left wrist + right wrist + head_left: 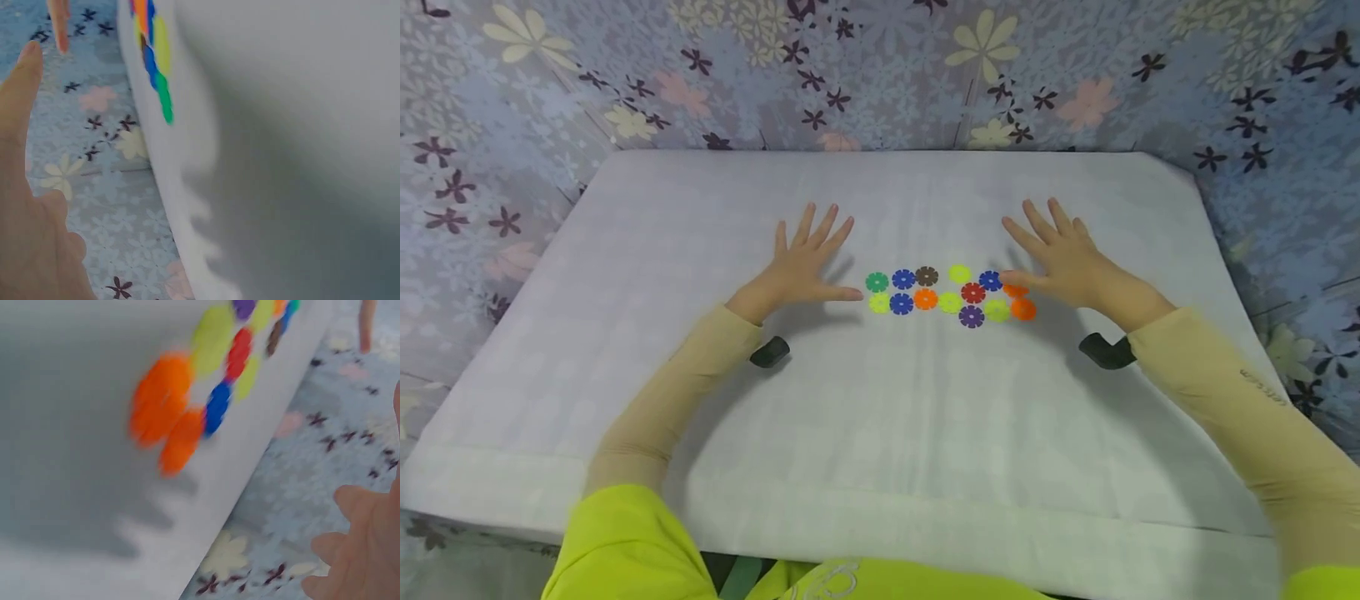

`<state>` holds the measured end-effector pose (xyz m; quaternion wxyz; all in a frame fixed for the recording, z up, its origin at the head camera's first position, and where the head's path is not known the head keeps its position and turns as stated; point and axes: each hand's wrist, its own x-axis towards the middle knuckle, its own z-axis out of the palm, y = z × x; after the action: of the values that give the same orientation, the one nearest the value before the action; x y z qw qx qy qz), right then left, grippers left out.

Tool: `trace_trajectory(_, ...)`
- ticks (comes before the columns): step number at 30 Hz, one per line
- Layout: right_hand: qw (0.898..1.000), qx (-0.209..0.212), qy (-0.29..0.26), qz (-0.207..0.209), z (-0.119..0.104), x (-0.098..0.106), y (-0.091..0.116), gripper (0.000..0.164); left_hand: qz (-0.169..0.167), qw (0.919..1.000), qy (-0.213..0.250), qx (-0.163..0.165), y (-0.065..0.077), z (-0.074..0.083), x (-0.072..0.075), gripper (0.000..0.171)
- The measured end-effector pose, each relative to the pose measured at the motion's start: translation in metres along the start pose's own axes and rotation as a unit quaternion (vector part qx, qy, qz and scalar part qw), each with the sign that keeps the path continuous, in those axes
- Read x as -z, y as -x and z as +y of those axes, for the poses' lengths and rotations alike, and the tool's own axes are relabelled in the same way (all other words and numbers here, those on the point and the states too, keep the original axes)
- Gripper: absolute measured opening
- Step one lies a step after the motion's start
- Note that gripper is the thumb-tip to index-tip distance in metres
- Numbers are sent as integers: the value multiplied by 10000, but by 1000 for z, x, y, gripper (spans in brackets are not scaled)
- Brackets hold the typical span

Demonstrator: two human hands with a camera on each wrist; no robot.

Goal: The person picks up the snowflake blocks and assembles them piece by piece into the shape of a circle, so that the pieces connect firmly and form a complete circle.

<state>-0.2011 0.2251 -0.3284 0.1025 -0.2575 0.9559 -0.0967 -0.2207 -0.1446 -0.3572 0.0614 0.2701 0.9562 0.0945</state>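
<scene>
A: Head view, quick: where do the discs sit from my hands?

B: Between them. The discs (950,302) lie flat on the white table (880,417) in a loose, uneven double row, long axis running left to right. Your left hand (799,269) is splayed wide, nothing held, thumb tip just beside the green disc (877,283). Your right hand (1071,265) is splayed too, empty, its thumb overlapping part of the upper orange disc (1017,292), with the lower orange disc (1023,310) near it. So your right looks nearer; going by the shadows, both hands hang above the table

A: Left wrist?

B: Your left hand is cut off at the left edge, no disc in it, full finger spread can't tell here. Discs slant away toward the top, green disc at the near end

A: Right wrist?

B: Blurry. Orange end of the row is nearest, blue and red past it, the line running off to the upper right. Your right hand is cropped at lower right, visible fingertips separate, no disc held, apart from the row
</scene>
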Motion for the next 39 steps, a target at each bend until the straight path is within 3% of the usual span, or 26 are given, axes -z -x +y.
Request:
trace_trajectory(4,9946,256,-1001,-70,-18,-9,-2,75,12,9981,590,-201,8,17,-14,103)
trace_trajectory(8,9821,442,-1825,-140,-34,-26,-7,69,-256,9920,1153,-443,17,37,-32,102)
trace_trajectory(12,9730,695,-2202,-28,-48,-41,-10,65,-1,9848,1588,-706,21,48,-41,101)
trace_trajectory(15,9522,851,-2933,-38,-56,-46,-14,62,197,9733,2089,-934,18,48,-45,96)
trace_trajectory(16,9387,937,-3316,-89,-59,-47,-16,62,181,9675,2324,-979,17,47,-47,94)
trace_trajectory(17,9181,1073,-3813,-123,-61,-49,-19,62,155,9604,2589,-1018,16,45,-49,91)
trace_trajectory(19,8615,1272,-4913,-199,-65,-51,-24,64,177,9447,3066,-1155,15,41,-52,85)
trace_trajectory(21,7929,1391,-5930,-197,-69,-53,-30,64,351,9247,3532,-1374,12,38,-55,76)
trace_trajectory(22,7640,1411,-6294,-141,-71,-55,-33,62,501,9158,3709,-1457,10,37,-57,71)
trace_trajectory(23,7432,1379,-6547,-36,-72,-57,-35,60,692,9075,3841,-1555,8,37,-58,65)
trace_trajectory(24,7429,1238,-6577,120,-74,-59,-38,56,913,9016,3888,-1660,6,37,-59,58)
trace_trajectory(25,7496,1139,-6514,289,-76,-62,-40,50,1155,8986,3860,-1736,4,36,-60,52)
trace_trajectory(26,7633,1103,-6349,465,-78,-65,-42,44,1381,8972,3802,-1771,3,36,-61,46)
trace_trajectory(27,7891,1080,-6014,632,-79,-67,-44,38,1578,9000,3660,-1765,2,35,-62,42)
trace_trajectory(30,8804,1373,-4353,1289,-83,-76,-49,26,2003,9209,2838,-1771,1,33,-63,36)
trace_trajectory(32,9139,1668,-3286,1703,-85,-80,-51,20,2053,9345,2346,-1721,1,31,-64,37)
trace_trajectory(34,9333,1830,-2327,2031,-85,-84,-52,19,1943,9461,1988,-1659,1,31,-63,38)
trace_trajectory(39,9525,1705,-997,2318,-82,-90,-55,36,1485,9623,1787,-1416,0,30,-62,40)
